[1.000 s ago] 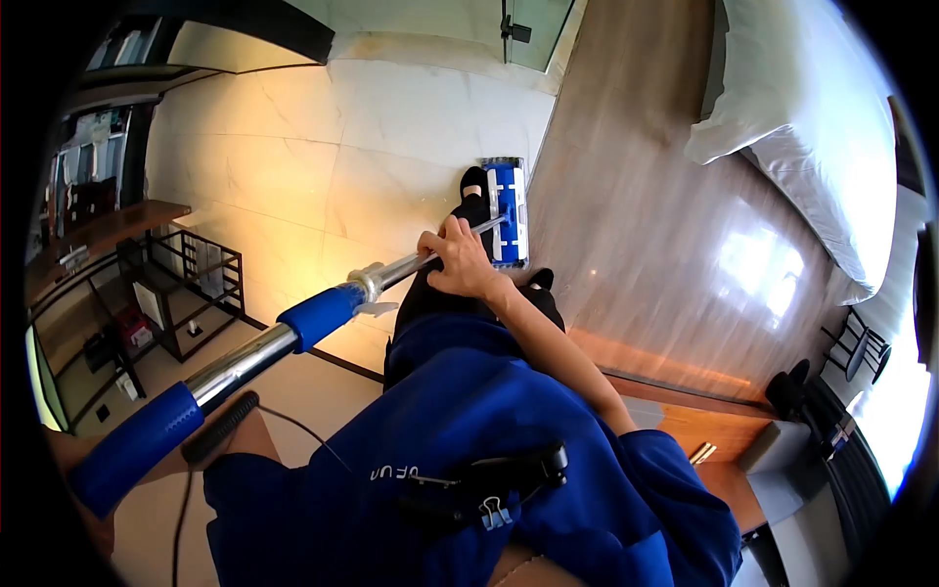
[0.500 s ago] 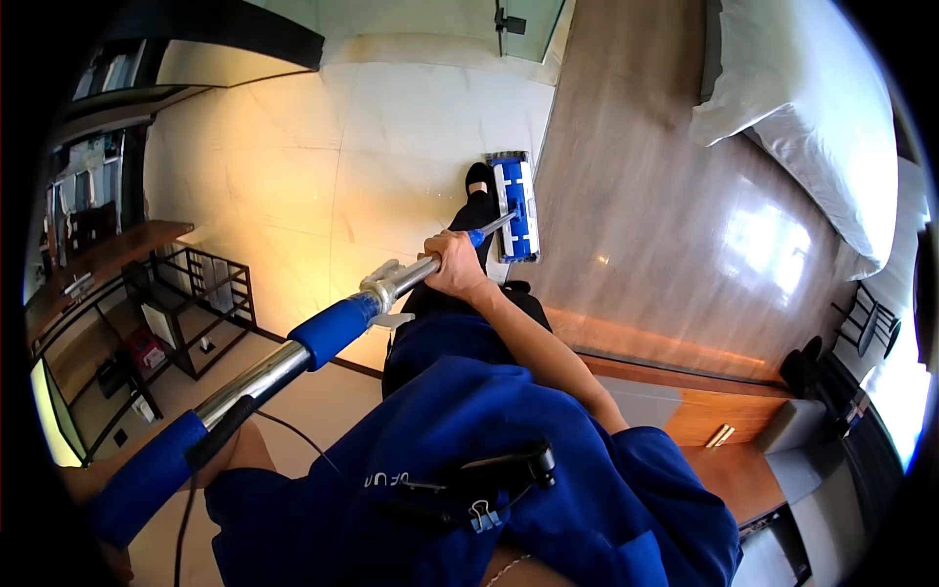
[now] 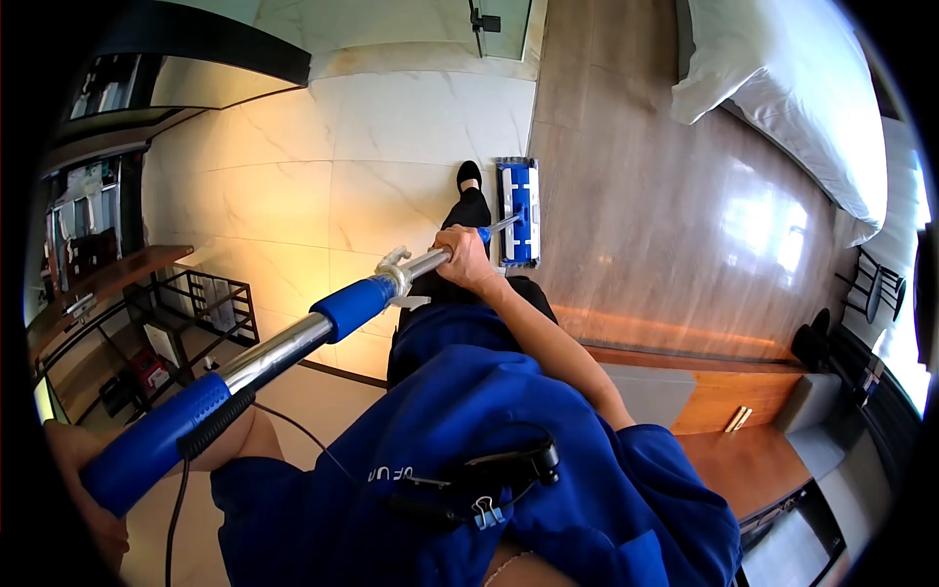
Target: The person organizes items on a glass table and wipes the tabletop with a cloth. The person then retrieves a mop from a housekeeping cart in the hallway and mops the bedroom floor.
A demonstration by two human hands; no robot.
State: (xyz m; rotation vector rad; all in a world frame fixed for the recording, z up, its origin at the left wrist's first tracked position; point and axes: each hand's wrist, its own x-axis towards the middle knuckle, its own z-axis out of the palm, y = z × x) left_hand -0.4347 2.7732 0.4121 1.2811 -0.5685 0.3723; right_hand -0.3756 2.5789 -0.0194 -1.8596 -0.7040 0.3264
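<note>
A flat mop with a long metal pole and blue grip sleeves slants across the view. My right hand (image 3: 465, 257) is closed around the lower pole (image 3: 425, 264), just below a metal clamp (image 3: 396, 276). My left hand (image 3: 83, 479), partly cut off in shadow at the left edge, is wrapped round the pole's upper end at the thick blue grip (image 3: 156, 442). The blue and white mop head (image 3: 519, 213) lies on the floor beside my black shoe (image 3: 469, 176), along the seam between pale tile and wood floor.
Marble-look tile (image 3: 391, 117) meets wood flooring (image 3: 626, 196). A white-covered bed (image 3: 792, 98) stands upper right, a glass door (image 3: 504, 29) at the top. Left are a wooden shelf (image 3: 127, 274) and black metal rack (image 3: 205, 303). A wooden cabinet (image 3: 738, 411) and black chair (image 3: 866, 289) are right.
The view has shifted a little. Against the floor, the mop head has moved slightly right, onto the seam with the wood. Both hands keep their hold on the pole.
</note>
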